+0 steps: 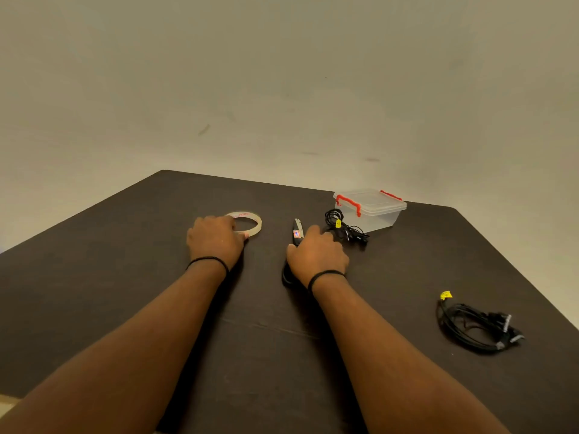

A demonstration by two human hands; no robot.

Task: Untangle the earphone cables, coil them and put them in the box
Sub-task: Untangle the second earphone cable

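A clear plastic box (372, 211) with red latches stands lidded at the far right of the dark table (125, 277). A black earphone cable bundle with a yellow tag (343, 225) lies just in front of the box. A second black cable bundle with a yellow tag (473, 324) lies near the right edge. My left hand (214, 239) rests on a roll of clear tape (247, 222), fingers curled on its near rim. My right hand (316, 255) lies over black-handled scissors (296, 234), whose blades point away from me.
A plain beige wall rises behind the table. The table's far edge runs just behind the box, and its right edge passes close to the nearer cable bundle. Both forearms stretch across the middle of the table.
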